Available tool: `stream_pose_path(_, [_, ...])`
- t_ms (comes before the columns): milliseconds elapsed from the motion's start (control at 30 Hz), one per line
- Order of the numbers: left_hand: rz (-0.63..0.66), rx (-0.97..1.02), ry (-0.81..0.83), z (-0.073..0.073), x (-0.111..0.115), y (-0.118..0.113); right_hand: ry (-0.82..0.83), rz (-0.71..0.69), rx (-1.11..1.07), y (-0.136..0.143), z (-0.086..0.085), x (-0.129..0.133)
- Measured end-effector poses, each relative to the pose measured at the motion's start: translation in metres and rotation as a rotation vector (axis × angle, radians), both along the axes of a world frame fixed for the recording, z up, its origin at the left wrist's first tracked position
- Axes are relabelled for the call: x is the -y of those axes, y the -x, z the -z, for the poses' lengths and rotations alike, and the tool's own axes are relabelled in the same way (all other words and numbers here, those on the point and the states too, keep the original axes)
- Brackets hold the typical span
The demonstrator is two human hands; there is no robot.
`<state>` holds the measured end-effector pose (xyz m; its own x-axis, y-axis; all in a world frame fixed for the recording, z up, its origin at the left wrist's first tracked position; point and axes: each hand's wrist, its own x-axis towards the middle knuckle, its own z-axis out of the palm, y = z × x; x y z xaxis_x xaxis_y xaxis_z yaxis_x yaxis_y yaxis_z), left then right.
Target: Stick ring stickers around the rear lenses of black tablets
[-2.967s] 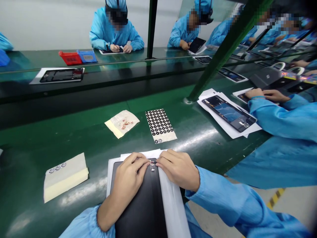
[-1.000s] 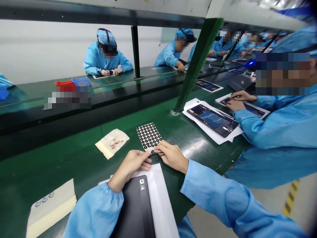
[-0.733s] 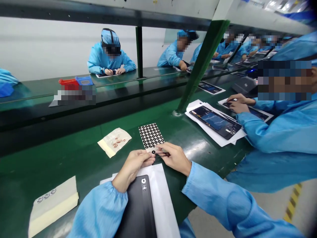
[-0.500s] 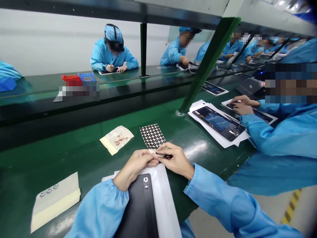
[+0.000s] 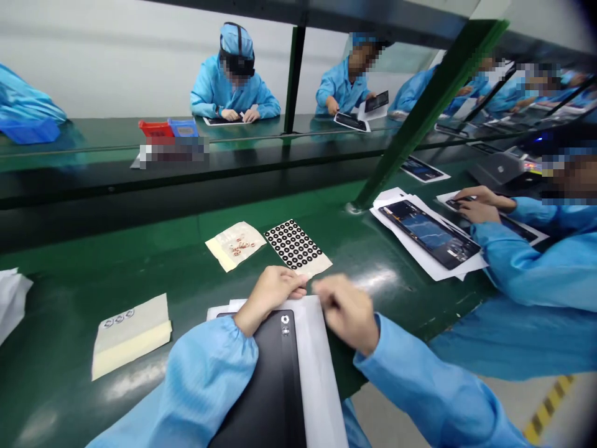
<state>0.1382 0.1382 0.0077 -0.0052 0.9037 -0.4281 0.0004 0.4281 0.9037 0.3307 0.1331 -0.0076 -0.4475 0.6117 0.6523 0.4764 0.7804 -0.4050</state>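
Note:
My left hand [image 5: 274, 291] is closed at the near edge of a sheet of black ring stickers [image 5: 295, 246], its fingertips pinched on the sheet's bare corner. Just to the right, my right hand [image 5: 347, 309] is curled and blurred by motion; whatever it may hold is hidden. Below my left wrist lies a black tablet back [image 5: 268, 386] with two round camera rings at its upper right, resting on white paper [image 5: 321, 373]. Left of the sticker sheet is a cream paper [image 5: 224, 247] with small copper-coloured pieces [image 5: 241, 247].
Another cream paper [image 5: 133, 339] with three rings lies at left. A tablet with its inside exposed [image 5: 429, 233] sits on white sheets at right, beside a co-worker's hands [image 5: 480, 202]. A green slanted post [image 5: 420, 118] rises behind. Red [image 5: 156, 129] and blue bins stand across.
The sticker sheet has turned, and more of its bare near edge shows. My right hand has moved away from my left, and the dark tweezers seen in it before are no longer visible. The view has shifted.

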Motion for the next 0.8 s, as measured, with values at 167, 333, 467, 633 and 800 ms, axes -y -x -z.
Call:
stream_pose_path(167, [0.024, -0.428, -0.197, -0.019, 0.047, 0.045, -0.062, -0.263, 0.193, 0.007, 0.017, 0.049])
stream_pose_path(333, [0.106, -0.705, -0.303, -0.007, 0.109, 0.068, -0.072, -0.240, 0.272, 0.011, 0.014, 0.053])
stream_pose_path(467, [0.061, -0.670, -0.327, 0.005, 0.131, 0.087, -0.104, -0.236, 0.315, 0.016, 0.008, 0.056])
stream_pose_path(633, [-0.137, -1.085, -0.311, 0.004, 0.146, 0.174, -0.078, -0.207, 0.458, 0.025, -0.001, 0.064])
stream_pose_path(800, [-0.104, -1.416, -0.148, 0.011, 0.169, 0.242, 0.118, -0.377, 0.448, 0.026, -0.024, 0.048])
